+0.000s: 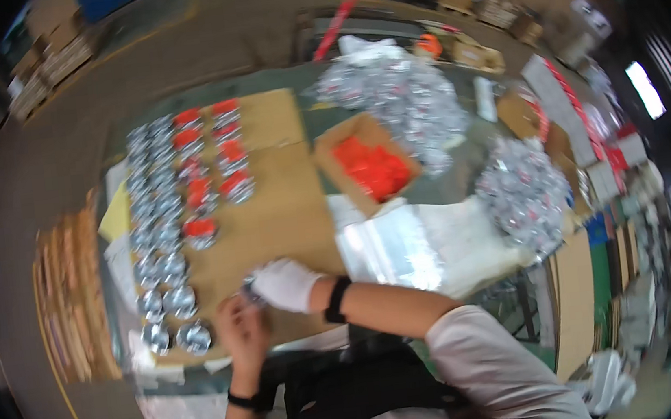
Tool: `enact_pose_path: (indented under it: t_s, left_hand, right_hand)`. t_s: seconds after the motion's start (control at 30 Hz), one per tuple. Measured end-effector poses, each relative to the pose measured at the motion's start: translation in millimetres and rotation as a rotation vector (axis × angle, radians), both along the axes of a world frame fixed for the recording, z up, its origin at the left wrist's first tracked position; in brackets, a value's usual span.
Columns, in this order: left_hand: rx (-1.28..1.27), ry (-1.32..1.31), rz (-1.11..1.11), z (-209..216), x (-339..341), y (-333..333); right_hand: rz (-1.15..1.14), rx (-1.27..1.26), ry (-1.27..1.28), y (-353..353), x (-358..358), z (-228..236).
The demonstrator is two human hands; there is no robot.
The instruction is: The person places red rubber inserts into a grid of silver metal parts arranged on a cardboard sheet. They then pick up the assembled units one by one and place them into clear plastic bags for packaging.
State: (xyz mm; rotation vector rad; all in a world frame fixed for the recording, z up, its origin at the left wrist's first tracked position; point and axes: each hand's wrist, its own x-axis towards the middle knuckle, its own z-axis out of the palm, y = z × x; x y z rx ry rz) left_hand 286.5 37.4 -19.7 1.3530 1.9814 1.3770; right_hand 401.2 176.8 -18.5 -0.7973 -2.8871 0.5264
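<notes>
One sleeve (pixel 485 353) shows, right hand (pixel 286 287) holding one silver piece (pixel 251 289), grip unclear in left hand (pixel 243 327), two heaps (pixel 524 196) beyond

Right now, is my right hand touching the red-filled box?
Apart: the head view shows bare cardboard between the right hand and the red-filled box.

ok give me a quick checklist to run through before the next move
1. Small shiny piece between the left hand and right hand: ok, it shows there.
2. Firm grip on it: cannot tell, blurred.
3. Both hands gloved: not ok, only the right looks gloved.
4. Open box stocked: ok, red pieces inside.
5. Silver pieces lined up: ok, in columns toward the cardboard sheet's left side.
</notes>
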Motion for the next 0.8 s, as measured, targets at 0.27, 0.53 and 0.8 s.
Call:
enact_pose_path:
  t_s: [0.27, 0.53, 0.8]
  left_hand:
    - [-0.086, -0.36, 0.168, 50, 37, 17]
    - [-0.599, 0.153, -0.629, 35, 257, 171]
    - [-0.665, 0.227, -0.372, -25, 267, 166]
  right_hand:
    - [-0.483, -0.765, 0.569, 68, 254, 99]
    - [-1.164, 0.288, 0.125, 361, 409, 48]
    - [-0.964, -0.086, 0.515, 284, 393, 80]
